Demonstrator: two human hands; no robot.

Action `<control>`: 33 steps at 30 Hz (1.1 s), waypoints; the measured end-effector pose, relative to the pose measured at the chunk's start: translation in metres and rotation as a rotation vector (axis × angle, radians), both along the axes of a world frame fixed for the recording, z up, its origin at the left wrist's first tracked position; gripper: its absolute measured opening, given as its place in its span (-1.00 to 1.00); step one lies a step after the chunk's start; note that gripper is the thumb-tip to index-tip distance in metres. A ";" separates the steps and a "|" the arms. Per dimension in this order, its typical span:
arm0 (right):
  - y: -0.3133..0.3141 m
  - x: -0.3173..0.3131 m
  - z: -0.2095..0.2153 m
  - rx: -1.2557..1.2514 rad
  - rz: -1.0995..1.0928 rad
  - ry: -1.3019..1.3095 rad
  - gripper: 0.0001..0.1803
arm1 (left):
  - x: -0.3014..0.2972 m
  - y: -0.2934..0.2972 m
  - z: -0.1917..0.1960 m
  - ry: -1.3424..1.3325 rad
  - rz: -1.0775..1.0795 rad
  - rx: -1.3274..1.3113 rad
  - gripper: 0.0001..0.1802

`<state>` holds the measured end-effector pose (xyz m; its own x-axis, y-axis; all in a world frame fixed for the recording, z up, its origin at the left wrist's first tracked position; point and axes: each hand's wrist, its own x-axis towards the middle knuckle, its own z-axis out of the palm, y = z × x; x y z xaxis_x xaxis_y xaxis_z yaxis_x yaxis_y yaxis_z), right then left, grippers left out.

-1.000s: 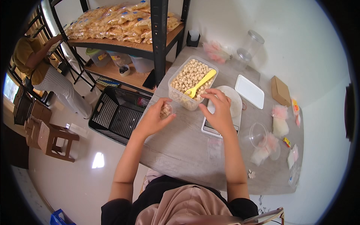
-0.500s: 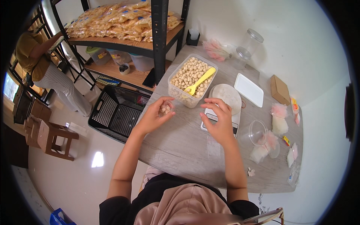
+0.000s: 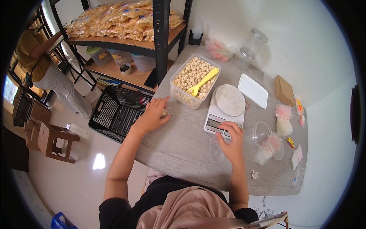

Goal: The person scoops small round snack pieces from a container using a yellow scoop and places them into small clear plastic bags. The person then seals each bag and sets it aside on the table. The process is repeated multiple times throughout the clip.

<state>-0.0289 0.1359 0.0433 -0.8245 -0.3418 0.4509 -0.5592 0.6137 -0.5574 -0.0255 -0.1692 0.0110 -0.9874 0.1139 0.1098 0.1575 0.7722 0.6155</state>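
Beside the snack tub, the left hand clenches a small filled bag; right hand lies released near the scale.

Left hand holds a small snack bag beside the tub; right hand rests at the scale.

Head cam, looking pretty much straight down at the table from above.

It's one wide fisheye view, sitting over the person's shoulders, so both forearms come in from the bottom edge and the left hand and right hand land near the middle, fairly close. Just past the fingertips sit the kitchen scale and the tub of snacks; farther beyond them the shelf rack bends toward the rim. No second view here, so nothing overlaps.
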 end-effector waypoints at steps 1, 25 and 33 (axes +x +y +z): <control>0.004 0.002 -0.002 0.009 -0.004 -0.019 -0.76 | 0.000 0.000 -0.001 -0.006 0.004 0.004 -0.27; -0.073 -0.026 0.052 -0.244 0.543 -0.264 -0.78 | 0.023 0.058 0.031 -0.183 -0.301 1.270 -0.39; -0.082 -0.032 0.046 -0.209 0.419 -0.135 -0.80 | 0.017 0.028 0.019 -0.245 -0.101 0.901 -0.62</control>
